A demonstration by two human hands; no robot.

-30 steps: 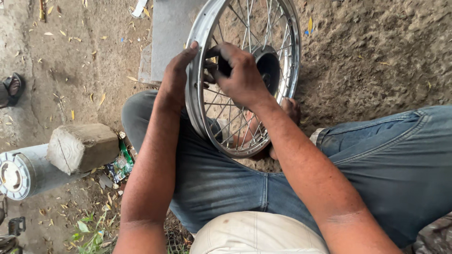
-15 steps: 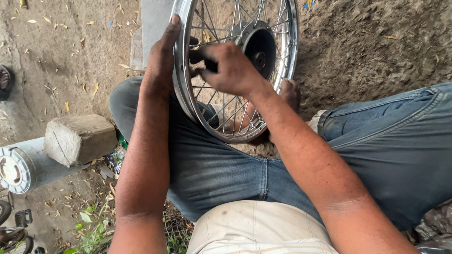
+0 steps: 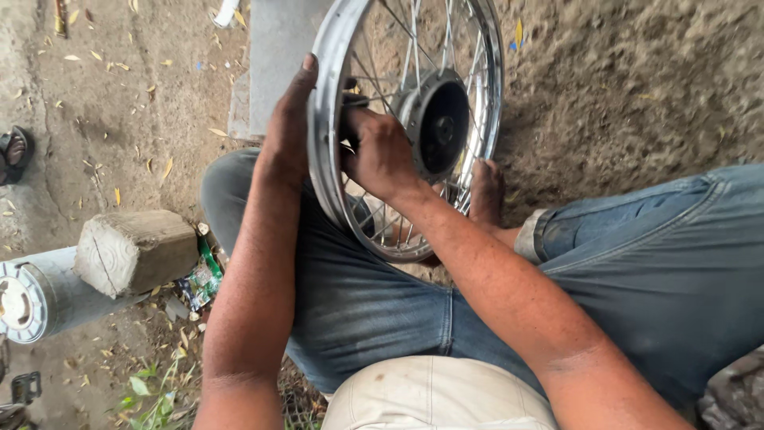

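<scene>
A spoked metal wheel rim (image 3: 326,167) with a dark central hub (image 3: 442,127) stands upright between my knees, resting against my jeans. My left hand (image 3: 288,131) grips the outside of the rim on its left edge. My right hand (image 3: 380,151) reaches between the spokes near the rim, fingers closed around a small dark tool whose tip shows at the spokes (image 3: 354,102). My bare foot (image 3: 485,191) rests behind the wheel on the dirt.
A squared wooden block (image 3: 135,251) lies on the ground to the left, beside a grey metal cylinder (image 3: 36,299). A grey slab (image 3: 274,56) lies behind the wheel. A sandal (image 3: 16,153) sits at the far left. Dirt ground lies to the right.
The wheel has turned so the hub now faces more sideways. My right hand slid lower along the spokes near the rim, and my left hand stayed on the rim.
</scene>
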